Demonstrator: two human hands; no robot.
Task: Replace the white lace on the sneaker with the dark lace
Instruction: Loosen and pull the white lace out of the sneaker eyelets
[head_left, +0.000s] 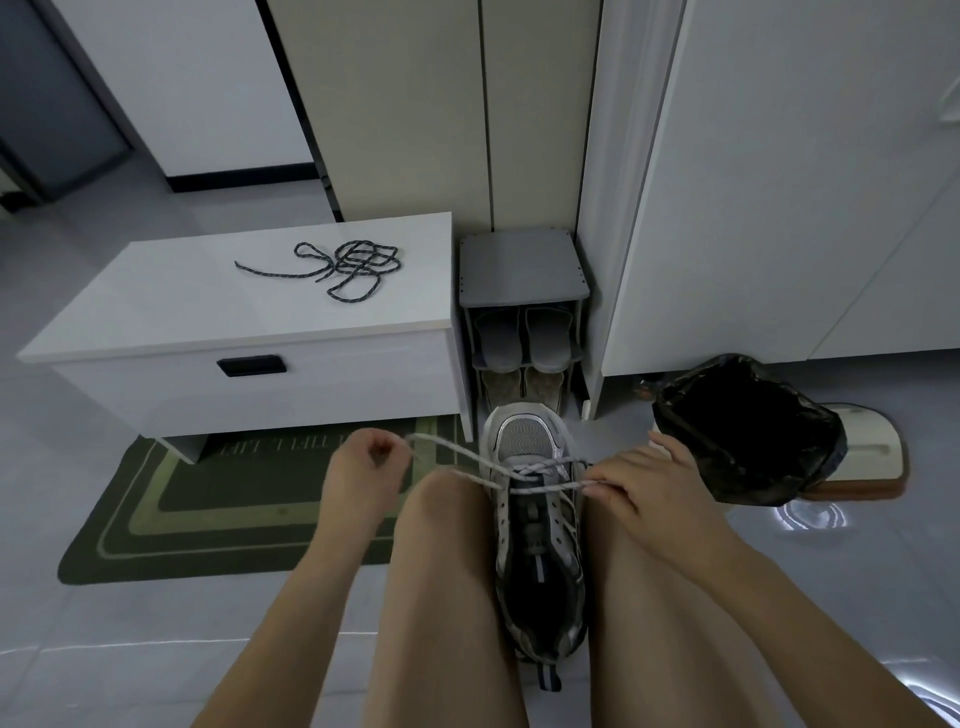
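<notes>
A grey and black sneaker (535, 525) stands on the floor between my knees, toe pointing away from me. The white lace (467, 457) runs through its lowest eyelets near the toe; the upper eyelets are bare. My left hand (363, 467) pinches one end of the white lace, stretched out to the left of the shoe. My right hand (644, 483) pinches the other end just right of the shoe. The dark lace (348, 267) lies in a loose coil on top of the white bench (156, 312), far from both hands.
A green doormat (171, 519) lies under the bench's front. A small grey shoe rack (524, 312) with slippers stands behind the sneaker. A bin with a black bag (748, 431) sits to the right, next to a white scale-like object (867, 452). Cabinets rise behind.
</notes>
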